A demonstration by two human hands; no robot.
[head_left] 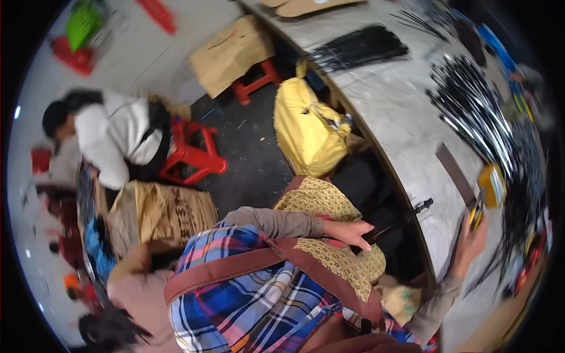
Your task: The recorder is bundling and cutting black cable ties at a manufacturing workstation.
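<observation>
While a person in a white top bends forward at the far left, a brown paper sack stands nearby, with a red plastic stool just behind it. Farther right, a sheet of cardboard lies on another red stool, and a bulging yellow bag stands beside the table. The left hand is in front of the patterned apron, its fingers closed on a slim black item that is hard to make out against the dark gap below the table edge. On the tabletop, a flat black bundle lies toward the far end, and a small black piece sits at the near edge. A dark flat strip leads toward the right hand, which grips a yellow-handled tool above the table. A large spread of glossy black strands lies beyond, with a yellow roll just beside the tool.
</observation>
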